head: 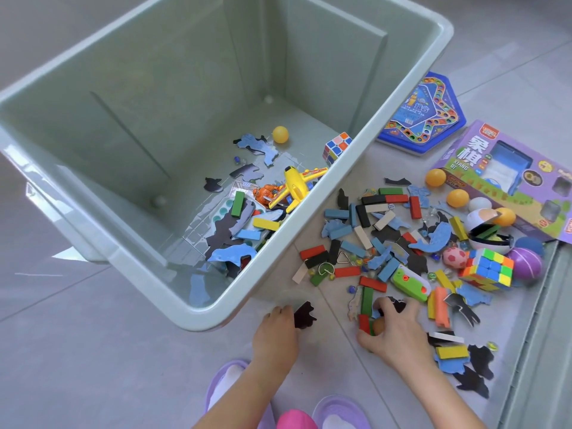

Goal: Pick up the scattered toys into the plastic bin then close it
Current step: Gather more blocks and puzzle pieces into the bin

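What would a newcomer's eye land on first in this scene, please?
The big pale green plastic bin fills the upper left, with a yellow toy plane bright among the pieces at its bottom. To its right, coloured blocks and puzzle pieces lie scattered on the floor before a purple game box, and the right hand curls over a few of them at the near edge.

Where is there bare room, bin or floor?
Free: the bin floor left of the yellow ball, and the tiles left of the left hand. Crowded: from the bin's right wall to the purple box, round the right hand gripping blocks.
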A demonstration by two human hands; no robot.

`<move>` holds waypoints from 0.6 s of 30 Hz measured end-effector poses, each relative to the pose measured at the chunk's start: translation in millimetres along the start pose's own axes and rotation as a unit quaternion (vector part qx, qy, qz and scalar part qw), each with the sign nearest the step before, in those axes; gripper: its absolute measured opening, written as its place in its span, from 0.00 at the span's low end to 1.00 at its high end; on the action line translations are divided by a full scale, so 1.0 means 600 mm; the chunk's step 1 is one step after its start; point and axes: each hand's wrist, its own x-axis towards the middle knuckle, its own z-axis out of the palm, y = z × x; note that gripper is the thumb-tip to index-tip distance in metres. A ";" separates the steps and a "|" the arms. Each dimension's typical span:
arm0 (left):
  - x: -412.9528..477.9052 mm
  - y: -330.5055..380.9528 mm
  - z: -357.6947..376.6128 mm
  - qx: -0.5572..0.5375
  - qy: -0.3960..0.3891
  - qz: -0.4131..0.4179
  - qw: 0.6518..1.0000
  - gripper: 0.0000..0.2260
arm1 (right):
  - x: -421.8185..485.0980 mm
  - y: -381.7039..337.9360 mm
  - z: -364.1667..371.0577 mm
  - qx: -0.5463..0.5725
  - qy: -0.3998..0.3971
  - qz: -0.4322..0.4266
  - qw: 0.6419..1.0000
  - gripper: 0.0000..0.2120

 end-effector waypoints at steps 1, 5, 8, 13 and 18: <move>0.000 -0.001 0.000 -0.005 -0.003 0.000 1.000 0.11 | -0.001 0.001 0.001 0.009 0.009 -0.006 1.000 0.26; -0.003 -0.001 0.000 -0.012 -0.007 0.005 1.000 0.11 | -0.008 0.015 0.021 0.027 0.053 -0.037 0.998 0.25; -0.004 -0.001 0.000 -0.011 -0.001 0.008 1.000 0.11 | -0.011 0.031 0.044 0.062 0.078 -0.052 0.994 0.24; -0.004 -0.004 0.002 -0.015 0.003 0.005 1.000 0.11 | 0.002 0.047 0.042 0.089 0.092 -0.063 0.990 0.12; -0.001 -0.005 0.001 -0.075 0.003 -0.020 0.997 0.11 | 0.018 0.063 0.034 0.119 0.052 -0.076 0.989 0.07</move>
